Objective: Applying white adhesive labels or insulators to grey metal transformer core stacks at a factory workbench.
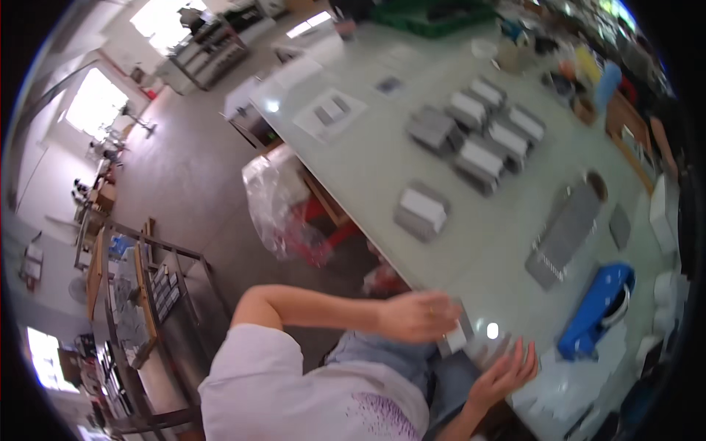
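L hand, grip unclear: grey-white block sitting just right, prob. being light, stiff; edges suiting hold best. R hand: standing wide, nearby.

No readable text, labels, numbers, signs
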`<state>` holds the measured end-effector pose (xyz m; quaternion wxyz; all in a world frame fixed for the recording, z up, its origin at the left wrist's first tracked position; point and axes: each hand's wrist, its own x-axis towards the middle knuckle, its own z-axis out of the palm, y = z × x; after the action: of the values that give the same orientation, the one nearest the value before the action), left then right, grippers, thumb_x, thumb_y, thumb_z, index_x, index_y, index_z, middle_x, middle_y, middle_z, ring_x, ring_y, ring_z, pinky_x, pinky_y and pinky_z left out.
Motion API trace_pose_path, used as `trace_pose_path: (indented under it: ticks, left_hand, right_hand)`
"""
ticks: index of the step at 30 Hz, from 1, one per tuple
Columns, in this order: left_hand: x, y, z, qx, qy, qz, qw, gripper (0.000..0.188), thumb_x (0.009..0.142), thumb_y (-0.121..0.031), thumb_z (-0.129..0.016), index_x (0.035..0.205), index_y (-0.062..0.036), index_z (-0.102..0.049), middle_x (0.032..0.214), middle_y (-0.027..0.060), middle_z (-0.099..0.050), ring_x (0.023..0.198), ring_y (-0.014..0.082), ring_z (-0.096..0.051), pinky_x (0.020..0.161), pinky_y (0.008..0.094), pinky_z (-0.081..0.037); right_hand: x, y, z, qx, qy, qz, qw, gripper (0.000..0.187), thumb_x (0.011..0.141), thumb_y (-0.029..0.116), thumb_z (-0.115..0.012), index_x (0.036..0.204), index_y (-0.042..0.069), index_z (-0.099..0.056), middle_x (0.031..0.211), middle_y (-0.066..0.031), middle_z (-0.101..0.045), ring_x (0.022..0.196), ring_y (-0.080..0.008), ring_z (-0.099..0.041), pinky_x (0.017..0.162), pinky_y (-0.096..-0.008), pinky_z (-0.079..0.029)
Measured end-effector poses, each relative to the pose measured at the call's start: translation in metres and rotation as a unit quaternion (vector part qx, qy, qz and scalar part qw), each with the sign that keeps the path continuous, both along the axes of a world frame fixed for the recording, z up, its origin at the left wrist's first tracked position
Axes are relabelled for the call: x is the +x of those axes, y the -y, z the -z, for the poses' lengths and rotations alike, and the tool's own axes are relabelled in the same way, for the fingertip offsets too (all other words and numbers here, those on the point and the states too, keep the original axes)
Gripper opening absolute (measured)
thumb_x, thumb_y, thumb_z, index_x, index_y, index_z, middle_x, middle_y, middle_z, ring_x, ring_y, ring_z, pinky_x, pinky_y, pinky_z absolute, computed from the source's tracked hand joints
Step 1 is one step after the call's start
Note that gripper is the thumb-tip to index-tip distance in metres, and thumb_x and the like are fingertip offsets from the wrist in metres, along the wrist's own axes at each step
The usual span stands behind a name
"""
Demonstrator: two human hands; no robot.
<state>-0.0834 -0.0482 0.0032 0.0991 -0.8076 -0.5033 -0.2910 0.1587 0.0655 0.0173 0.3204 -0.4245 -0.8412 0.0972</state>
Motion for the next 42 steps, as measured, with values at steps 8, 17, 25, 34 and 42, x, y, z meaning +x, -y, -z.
trace_pose_path:
  ticks: [8, 17, 25, 34, 42]
  left_hand:
    - [-0.159, -0.014, -0.042, 0.03, -0.157, -0.238, 0.958, 0.042, 0.076, -0.007, -0.067, 0.118, -0.0083, -0.065, 0.121, 0.0038, -0.064, 0.117, 0.0224, -0.058, 0.095, 0.0409, -0.048]
    - [-0.151, 0.01, -0.05, -0.151, -0.13, -0.2, 0.959, 0.062, 0.08, -0.013, -0.062, 0.138, 0.0023, -0.047, 0.143, 0.0166, -0.048, 0.134, 0.0339, -0.043, 0.106, 0.049, -0.037]
    - [-0.003, -0.029, -0.022, -0.12, 0.085, -0.044, 0.988, 0.055, 0.075, -0.014, -0.067, 0.129, -0.0065, -0.058, 0.135, 0.0132, -0.054, 0.13, 0.0341, -0.047, 0.104, 0.0515, -0.038]
    - [0.074, -0.068, -0.003, -0.059, 0.133, -0.095, 0.985, 0.039, 0.077, -0.013, -0.072, 0.115, -0.0096, -0.067, 0.125, 0.0058, -0.06, 0.12, 0.0246, -0.055, 0.095, 0.0402, -0.047]
    - [0.072, -0.068, -0.005, -0.053, 0.136, -0.089, 0.985, 0.034, 0.075, -0.013, -0.073, 0.108, -0.0096, -0.069, 0.12, 0.0035, -0.063, 0.118, 0.022, -0.056, 0.093, 0.0381, -0.048]
  right_hand:
    - [-0.009, 0.006, 0.002, -0.034, -0.017, 0.006, 0.999, 0.034, 0.099, 0.019, -0.044, 0.121, 0.001, -0.063, 0.134, -0.0167, -0.053, 0.126, -0.036, -0.039, 0.107, -0.0471, -0.03]
    - [-0.008, 0.004, -0.01, -0.048, -0.021, 0.016, 0.998, 0.033, 0.09, 0.017, -0.056, 0.118, 0.002, -0.064, 0.13, -0.0166, -0.055, 0.12, -0.0382, -0.045, 0.103, -0.047, -0.035]
    - [-0.034, -0.047, -0.024, -0.079, 0.022, -0.068, 0.994, 0.041, 0.084, 0.012, -0.065, 0.123, 0.003, -0.061, 0.111, -0.0142, -0.059, 0.1, -0.0339, -0.054, 0.084, -0.0422, -0.047]
    - [-0.066, -0.139, -0.032, 0.05, 0.125, -0.081, 0.988, 0.052, 0.087, 0.027, -0.066, 0.133, 0.007, -0.055, 0.134, -0.015, -0.052, 0.125, -0.0355, -0.045, 0.1, -0.0458, -0.038]
    - [-0.084, -0.17, -0.024, 0.056, 0.21, -0.099, 0.971, 0.061, 0.093, 0.047, -0.057, 0.142, 0.011, -0.049, 0.154, -0.0167, -0.032, 0.144, -0.0381, -0.022, 0.112, -0.0564, -0.021]
